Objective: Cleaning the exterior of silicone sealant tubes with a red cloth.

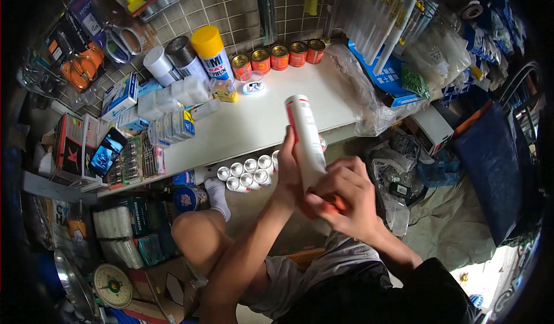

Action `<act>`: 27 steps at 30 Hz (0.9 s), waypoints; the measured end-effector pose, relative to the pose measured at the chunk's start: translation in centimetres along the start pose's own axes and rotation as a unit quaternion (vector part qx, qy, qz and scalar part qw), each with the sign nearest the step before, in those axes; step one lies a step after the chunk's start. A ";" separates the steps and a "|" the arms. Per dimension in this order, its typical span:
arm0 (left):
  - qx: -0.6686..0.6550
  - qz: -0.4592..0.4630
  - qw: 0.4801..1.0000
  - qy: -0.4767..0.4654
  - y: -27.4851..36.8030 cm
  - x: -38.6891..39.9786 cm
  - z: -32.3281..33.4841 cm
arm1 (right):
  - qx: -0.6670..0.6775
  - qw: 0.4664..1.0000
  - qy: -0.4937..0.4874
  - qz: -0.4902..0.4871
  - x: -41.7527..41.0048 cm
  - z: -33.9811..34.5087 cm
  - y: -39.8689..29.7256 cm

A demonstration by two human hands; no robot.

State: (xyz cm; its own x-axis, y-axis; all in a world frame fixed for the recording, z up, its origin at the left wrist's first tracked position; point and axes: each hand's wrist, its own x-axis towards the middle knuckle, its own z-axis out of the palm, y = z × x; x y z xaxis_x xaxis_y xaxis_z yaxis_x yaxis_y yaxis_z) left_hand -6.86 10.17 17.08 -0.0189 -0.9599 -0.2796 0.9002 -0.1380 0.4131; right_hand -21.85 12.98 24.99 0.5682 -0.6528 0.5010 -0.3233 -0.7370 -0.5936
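Note:
A white cylindrical cartridge with red print [308, 133], like a sealant tube, is tilted over the bench's front edge. My left hand [286, 174] grips its side. At the cartridge's lower end, my right hand [350, 194] curls its fingers around an orange-red item [336, 203]; it is mostly hidden and blurred, perhaps a cloth. Below the bench, several white cartridges with pale tips [246, 179] stand upright in rows on the floor, partly behind my left hand.
Along the back of the white bench [251, 120] stand several small orange-red cans [279, 58] and a yellow-capped spray can [212, 51]. A phone [108, 151] leans among boxes at left. Plastic wrap [372, 118] hangs over the right edge. A dial scale [113, 286] stands lower left.

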 end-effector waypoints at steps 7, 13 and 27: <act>0.125 -0.038 0.989 0.065 -2.0 -2.4 1.7 | -0.051 0.986 0.135 0.078 8.5 2.9 6.8; 0.037 0.040 0.998 0.008 1.6 0.0 -3.2 | 0.114 0.977 -0.029 0.178 -0.1 3.1 2.0; 0.466 0.217 0.858 -0.013 -0.3 -1.7 2.2 | 0.185 0.938 0.212 0.200 1.1 4.4 7.5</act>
State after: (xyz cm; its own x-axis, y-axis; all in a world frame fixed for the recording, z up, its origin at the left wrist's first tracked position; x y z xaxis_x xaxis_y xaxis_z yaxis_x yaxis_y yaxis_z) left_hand -8.05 11.35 19.35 0.2094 -0.9737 0.0903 0.0874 0.1106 0.9900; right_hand -20.32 7.47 18.29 0.0796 -0.9334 0.3500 -0.1171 -0.3575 -0.9266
